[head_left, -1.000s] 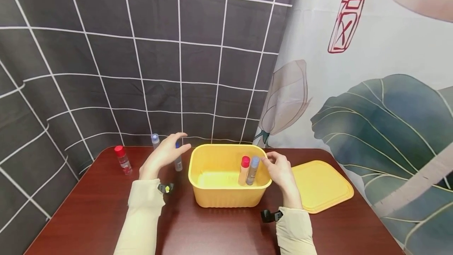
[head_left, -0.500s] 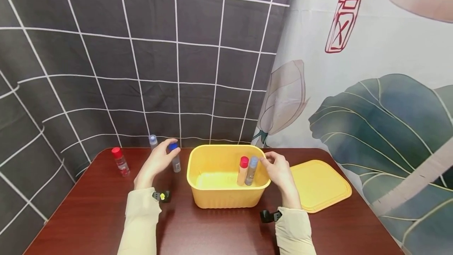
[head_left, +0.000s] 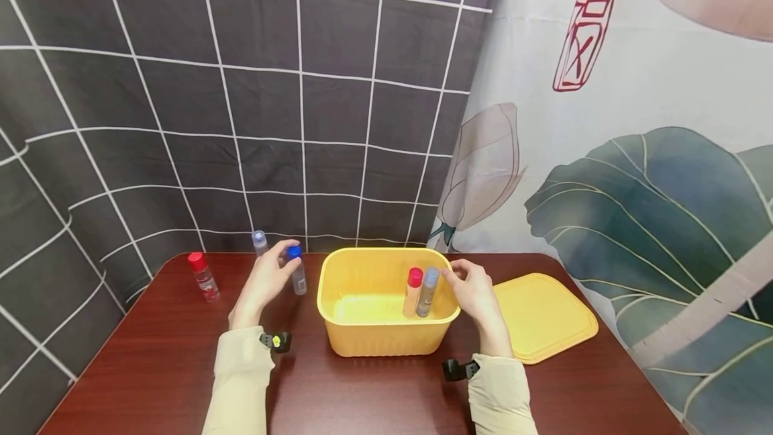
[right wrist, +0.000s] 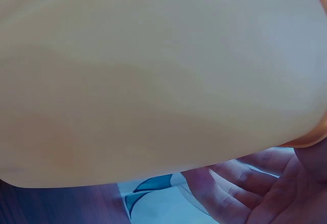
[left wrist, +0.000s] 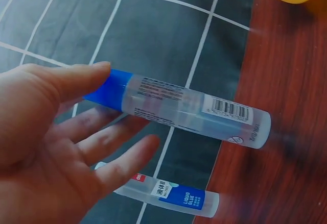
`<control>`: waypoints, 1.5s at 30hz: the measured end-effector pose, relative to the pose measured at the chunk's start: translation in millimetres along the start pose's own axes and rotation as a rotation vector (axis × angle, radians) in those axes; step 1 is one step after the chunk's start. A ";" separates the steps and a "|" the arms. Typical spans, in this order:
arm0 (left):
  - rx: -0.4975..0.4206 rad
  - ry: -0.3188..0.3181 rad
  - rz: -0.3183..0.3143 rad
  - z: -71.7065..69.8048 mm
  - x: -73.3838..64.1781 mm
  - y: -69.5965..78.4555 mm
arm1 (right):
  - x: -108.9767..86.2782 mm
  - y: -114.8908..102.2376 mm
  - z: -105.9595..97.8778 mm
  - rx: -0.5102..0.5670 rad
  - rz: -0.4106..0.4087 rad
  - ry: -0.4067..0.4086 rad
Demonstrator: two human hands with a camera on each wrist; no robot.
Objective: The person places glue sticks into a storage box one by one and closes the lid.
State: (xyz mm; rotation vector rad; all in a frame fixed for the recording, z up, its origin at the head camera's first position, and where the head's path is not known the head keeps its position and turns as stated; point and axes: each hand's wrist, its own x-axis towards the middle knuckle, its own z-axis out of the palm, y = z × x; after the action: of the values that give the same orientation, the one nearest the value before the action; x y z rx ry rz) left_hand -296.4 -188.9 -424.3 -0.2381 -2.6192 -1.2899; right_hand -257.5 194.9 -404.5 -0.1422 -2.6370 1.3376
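My left hand (head_left: 266, 284) has its thumb and fingers on the blue cap of a clear liquid glue bottle (left wrist: 189, 109), pinching it. That bottle stands upright on the table, left of a yellow bin (head_left: 386, 340). Just behind the hand is another clear glue bottle (head_left: 260, 242), its label readable in the left wrist view. My right hand (head_left: 474, 291) grips the bin's right rim, thumb on the rim and fingers outside. Inside the bin, at its right end, stand a red-capped glue bottle (head_left: 413, 294) and one with a pale blue cap (head_left: 427, 294).
A red-capped glue bottle (head_left: 203, 278) stands farther left on the dark red table (head_left: 362, 395). Right of the bin lies a flat yellow lid (head_left: 546, 317). Grey checked cloth (head_left: 241, 99) hangs close behind the table.
My left hand has come down and slightly left, from above the blue-capped glue bottle onto its cap. The right hand has stayed on the bin's rim.
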 end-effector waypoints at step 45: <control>-0.044 0.259 0.274 -29.1 -28.7 64.2 | 0.0 -1.0 1.4 0.018 0.024 -0.004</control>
State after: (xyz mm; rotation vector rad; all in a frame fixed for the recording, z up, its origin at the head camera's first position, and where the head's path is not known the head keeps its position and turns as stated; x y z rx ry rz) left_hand -250.1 -174.8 -365.6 -0.3940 -2.2531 -1.1970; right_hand -257.9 193.2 -404.5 -0.1698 -2.6347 1.3698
